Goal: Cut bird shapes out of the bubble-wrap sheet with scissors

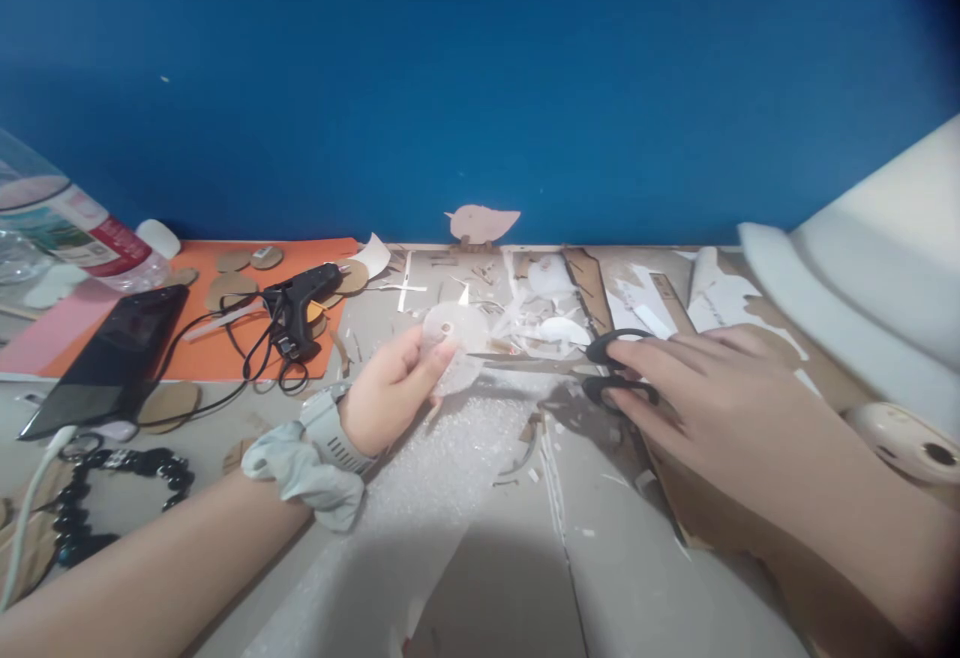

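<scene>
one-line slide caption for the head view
Left hand holds a translucent disc while right hand grips black scissors over a scrap-strewn table.

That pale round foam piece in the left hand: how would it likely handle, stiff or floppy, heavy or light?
The foam disc looks thin and translucent, so probably very light. The left hand pinches it by one edge and it stays flat, suggesting some stiffness, though it may crease easily. Being round, it might roll if dropped on edge.

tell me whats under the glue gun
The black glue gun lies on an orange sheet, partly over brown cardboard discs, with its cord looped beside it. What the gun's body covers cannot be seen.
</scene>
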Available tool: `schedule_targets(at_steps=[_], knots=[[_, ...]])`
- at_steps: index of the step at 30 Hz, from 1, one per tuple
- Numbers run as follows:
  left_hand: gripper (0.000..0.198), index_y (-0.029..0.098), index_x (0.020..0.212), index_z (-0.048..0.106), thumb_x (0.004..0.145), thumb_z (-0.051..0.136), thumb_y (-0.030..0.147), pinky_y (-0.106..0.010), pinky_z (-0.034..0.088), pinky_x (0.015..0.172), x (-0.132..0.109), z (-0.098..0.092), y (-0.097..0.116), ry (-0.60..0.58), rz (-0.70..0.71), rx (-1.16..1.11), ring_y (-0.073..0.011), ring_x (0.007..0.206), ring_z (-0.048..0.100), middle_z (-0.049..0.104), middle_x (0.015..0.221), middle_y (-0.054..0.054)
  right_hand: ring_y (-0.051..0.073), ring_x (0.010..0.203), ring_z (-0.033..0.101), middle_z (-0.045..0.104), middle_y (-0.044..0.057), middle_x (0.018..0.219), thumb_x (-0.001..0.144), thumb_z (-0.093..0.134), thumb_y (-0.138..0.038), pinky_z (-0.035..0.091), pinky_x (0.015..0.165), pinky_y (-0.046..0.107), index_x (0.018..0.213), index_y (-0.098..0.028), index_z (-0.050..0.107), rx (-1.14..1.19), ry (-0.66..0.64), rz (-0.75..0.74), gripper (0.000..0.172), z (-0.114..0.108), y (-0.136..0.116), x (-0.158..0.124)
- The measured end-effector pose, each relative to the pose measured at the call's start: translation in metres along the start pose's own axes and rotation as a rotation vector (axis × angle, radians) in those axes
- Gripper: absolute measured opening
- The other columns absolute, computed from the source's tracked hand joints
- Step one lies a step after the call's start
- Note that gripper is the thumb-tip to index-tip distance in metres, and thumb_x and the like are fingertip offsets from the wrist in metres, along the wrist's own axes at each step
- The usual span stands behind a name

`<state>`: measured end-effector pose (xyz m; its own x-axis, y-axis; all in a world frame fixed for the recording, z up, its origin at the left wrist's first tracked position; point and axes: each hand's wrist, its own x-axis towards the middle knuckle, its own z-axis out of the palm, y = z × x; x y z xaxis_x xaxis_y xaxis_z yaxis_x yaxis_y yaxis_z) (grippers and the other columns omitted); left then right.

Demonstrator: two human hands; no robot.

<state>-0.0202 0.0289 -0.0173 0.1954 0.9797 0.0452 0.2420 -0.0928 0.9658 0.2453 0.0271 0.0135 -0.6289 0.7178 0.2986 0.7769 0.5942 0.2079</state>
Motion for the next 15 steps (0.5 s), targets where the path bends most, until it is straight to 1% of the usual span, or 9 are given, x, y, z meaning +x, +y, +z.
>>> schedule_targets(at_steps=[3,6,8,12,15], knots=[[0.03,0.017,0.067,0.045,0.087,0.043,0.039,-0.018,0.041,0.046,-0.0003,-0.0007,-0.0006,-0.006,0.034,0.029,-0.0068,0.045,0.045,0.044,0.053,0.006,0.019,0.062,0.053,0.06,0.002,0.069,0.085,0.048,-0.027,0.033,0.067,0.033,0.092,-0.019,0.05,0.018,-0.039,-0.001,0.011,0.002,-0.0002,-0.0004],[0.028,0.017,0.07,0.046,0.088,0.043,0.037,-0.018,0.041,0.046,-0.0004,-0.0016,-0.0017,-0.008,0.057,0.034,-0.0067,0.045,0.046,0.046,0.054,0.005,0.019,0.061,0.054,0.06,0.001,0.067,0.086,0.045,-0.03,0.034,0.066,0.032,0.093,-0.02,0.05,0.073,-0.085,0.008,0.013,0.0054,0.0017,-0.0021],[0.023,0.016,0.075,0.05,0.085,0.048,0.037,-0.019,0.042,0.048,-0.0006,-0.0023,-0.0016,-0.011,0.07,0.067,-0.0073,0.048,0.048,0.051,0.057,0.005,0.019,0.062,0.055,0.061,0.002,0.069,0.086,0.044,-0.031,0.035,0.065,0.032,0.095,-0.02,0.051,0.106,-0.108,0.025,0.015,0.0076,0.0035,-0.0035],[0.021,0.015,0.083,0.056,0.075,0.062,0.034,-0.022,0.048,0.061,-0.0014,-0.0031,0.001,-0.02,0.101,0.174,-0.0113,0.063,0.057,0.063,0.071,0.001,0.021,0.066,0.058,0.065,0.004,0.08,0.085,0.043,-0.033,0.037,0.06,0.032,0.098,-0.022,0.053,0.162,-0.184,0.064,0.019,0.007,0.0049,-0.0043],[0.017,0.015,0.082,0.058,0.075,0.061,0.03,-0.024,0.049,0.063,-0.0021,-0.0028,0.0029,-0.041,0.1,0.229,-0.0136,0.067,0.06,0.066,0.073,0.0,0.023,0.069,0.06,0.067,0.005,0.086,0.086,0.043,-0.033,0.038,0.055,0.032,0.097,-0.024,0.056,0.192,-0.256,0.091,0.019,0.0001,0.0016,-0.0014]])
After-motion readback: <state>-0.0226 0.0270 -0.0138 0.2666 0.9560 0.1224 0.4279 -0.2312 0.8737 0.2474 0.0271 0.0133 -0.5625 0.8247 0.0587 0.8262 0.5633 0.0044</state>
